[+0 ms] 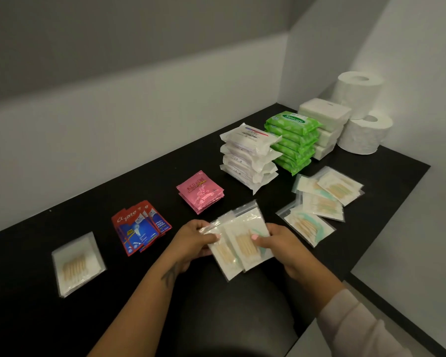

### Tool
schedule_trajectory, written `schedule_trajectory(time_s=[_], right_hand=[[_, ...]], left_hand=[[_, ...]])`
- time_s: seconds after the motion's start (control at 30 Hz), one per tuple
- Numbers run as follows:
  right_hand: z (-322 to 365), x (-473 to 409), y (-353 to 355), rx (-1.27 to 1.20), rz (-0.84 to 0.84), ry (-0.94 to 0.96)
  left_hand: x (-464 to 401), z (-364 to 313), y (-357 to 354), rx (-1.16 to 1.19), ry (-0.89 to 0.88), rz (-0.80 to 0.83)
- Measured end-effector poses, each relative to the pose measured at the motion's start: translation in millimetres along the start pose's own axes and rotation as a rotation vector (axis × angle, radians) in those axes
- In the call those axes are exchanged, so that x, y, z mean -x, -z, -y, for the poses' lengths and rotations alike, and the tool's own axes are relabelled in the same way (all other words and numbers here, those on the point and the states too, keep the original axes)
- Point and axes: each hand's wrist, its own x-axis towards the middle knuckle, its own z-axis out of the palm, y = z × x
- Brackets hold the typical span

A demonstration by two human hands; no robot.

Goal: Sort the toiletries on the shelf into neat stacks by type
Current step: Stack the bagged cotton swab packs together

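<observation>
Clear zip bags of cotton swabs (pixel 238 240) are being held between both hands just above the black shelf (pixel 62 240), near the middle of its front edge. The bunch is being pinched on its left side by the left hand (pixel 191 240), thumb curled on top, and on its right side by the right hand (pixel 276 244), whose thumb is being pressed onto the uppermost bag. At least two bags are being fanned apart, their long axes running from the front edge toward the back wall, slightly skewed from one another.

Loose swab bags (pixel 319 202) are lying scattered just to the right of the held bunch, overlapping at odd angles toward the right edge; the right hand is judged the nearer one for gathering them. A tidy swab-bag stack (pixel 76 264) is sitting well apart toward the left front corner, nearer the left hand.

Each bag is showing a row of pale wooden-stemmed swabs on white backing, some with a green tint inside.

Further back, Colgate sachets (pixel 139 226), pink Keratin sachets (pixel 200 191), Dove packs (pixel 250 155), green Sanicare wipes (pixel 292 140), white tissue packs (pixel 325 124) and toilet rolls (pixel 358 94) are being kept in stacks toward the right rear corner.
</observation>
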Motion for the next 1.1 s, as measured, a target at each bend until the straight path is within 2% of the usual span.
schedule_trajectory(time_s=[0.07, 0.2, 0.3, 0.43, 0.57, 0.63, 0.87, 0.97, 1.1], right_hand=[[-4, -3, -12, 0.051, -0.008, 0.022], [-8, -8, -23, 0.063, -0.160, 0.107], [-8, -10, -25, -0.065, -0.220, 0.201], [-7, -13, -29, -0.207, -0.180, 0.334], [-14, -19, -31, -0.017, -0.202, 0.375], [-19, -22, -30, 0.093, -0.210, 0.352], [-24, -20, -19, 0.218, -0.160, 0.321], [-20, -25, -1, 0.305, -0.256, 0.338], [-16, -32, 37, 0.266, -0.398, 0.289]], left_hand=[[2, 4, -5, 0.088, -0.054, 0.032], [7, 5, -20, 0.214, -0.132, 0.022], [12, 7, -26, 0.328, -0.180, 0.061], [14, 21, -38, 0.142, -0.404, 0.022], [11, 32, -45, -0.035, -0.581, -0.136], [9, 39, -45, -0.077, -0.590, -0.137], [1, 49, -48, -0.136, -0.570, -0.156], [-2, 43, -48, -0.113, -0.549, -0.184], [-4, 32, -54, 0.005, -0.492, -0.140]])
